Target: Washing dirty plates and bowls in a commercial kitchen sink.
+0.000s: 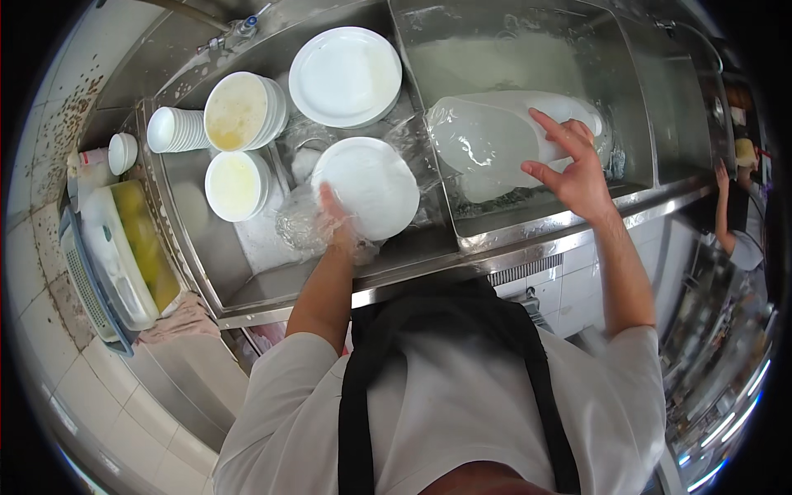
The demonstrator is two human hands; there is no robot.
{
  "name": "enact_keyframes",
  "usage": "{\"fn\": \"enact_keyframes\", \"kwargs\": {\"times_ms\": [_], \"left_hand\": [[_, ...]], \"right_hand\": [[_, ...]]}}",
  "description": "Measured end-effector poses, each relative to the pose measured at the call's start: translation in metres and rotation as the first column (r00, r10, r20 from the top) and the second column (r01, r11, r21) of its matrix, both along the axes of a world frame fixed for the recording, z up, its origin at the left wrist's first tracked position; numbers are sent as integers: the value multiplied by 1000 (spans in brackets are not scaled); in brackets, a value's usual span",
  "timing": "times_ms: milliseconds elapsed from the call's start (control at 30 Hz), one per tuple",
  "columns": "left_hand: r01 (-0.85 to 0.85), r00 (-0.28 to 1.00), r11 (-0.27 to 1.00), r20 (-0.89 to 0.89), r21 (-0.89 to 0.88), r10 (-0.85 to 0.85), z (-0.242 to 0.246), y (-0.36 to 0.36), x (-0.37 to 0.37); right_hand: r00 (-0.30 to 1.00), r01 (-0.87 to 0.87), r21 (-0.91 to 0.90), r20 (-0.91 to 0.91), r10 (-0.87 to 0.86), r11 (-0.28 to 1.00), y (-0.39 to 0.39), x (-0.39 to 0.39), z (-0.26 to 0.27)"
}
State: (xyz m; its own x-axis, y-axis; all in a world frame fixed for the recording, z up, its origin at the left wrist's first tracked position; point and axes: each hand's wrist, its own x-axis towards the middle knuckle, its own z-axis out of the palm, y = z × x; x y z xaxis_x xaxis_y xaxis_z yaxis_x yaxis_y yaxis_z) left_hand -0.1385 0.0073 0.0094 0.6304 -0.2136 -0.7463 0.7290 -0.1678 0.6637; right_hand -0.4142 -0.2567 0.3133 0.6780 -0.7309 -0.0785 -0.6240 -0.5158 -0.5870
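My left hand (336, 218) is at the near left rim of a round white plate (374, 189), its thumb over the face; blur and splashing water hide the other fingers. Clear, crinkled material (300, 223), plastic film or water, surrounds that hand. Over the water-filled middle basin, my right hand (575, 170) has its fingers spread, with nothing seen in its grip. Just behind it, a translucent plastic jug (489, 133) lies on its side in the water. White plates (343, 77) are stacked beyond the held plate.
Stacked white bowls (235, 111), more bowls (232, 185) and nested cups (167, 130) occupy the left basin. A metal divider (427, 142) separates the basins. Left of the sink stand plastic tubs (124, 253); a tap (232, 34) is behind. Another person's arm (723, 198) reaches in at far right.
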Motion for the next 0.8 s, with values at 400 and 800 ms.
{"fn": "enact_keyframes", "kwargs": {"times_ms": [400, 800], "left_hand": [[-22, 983, 827, 162, 562, -84, 76, -26, -5], [29, 944, 853, 265, 521, -195, 66, -17, 3]], "right_hand": [[989, -141, -600, -125, 81, 788, -25, 7, -68], [899, 155, -447, -305, -313, 881, -100, 55, -265]]}}
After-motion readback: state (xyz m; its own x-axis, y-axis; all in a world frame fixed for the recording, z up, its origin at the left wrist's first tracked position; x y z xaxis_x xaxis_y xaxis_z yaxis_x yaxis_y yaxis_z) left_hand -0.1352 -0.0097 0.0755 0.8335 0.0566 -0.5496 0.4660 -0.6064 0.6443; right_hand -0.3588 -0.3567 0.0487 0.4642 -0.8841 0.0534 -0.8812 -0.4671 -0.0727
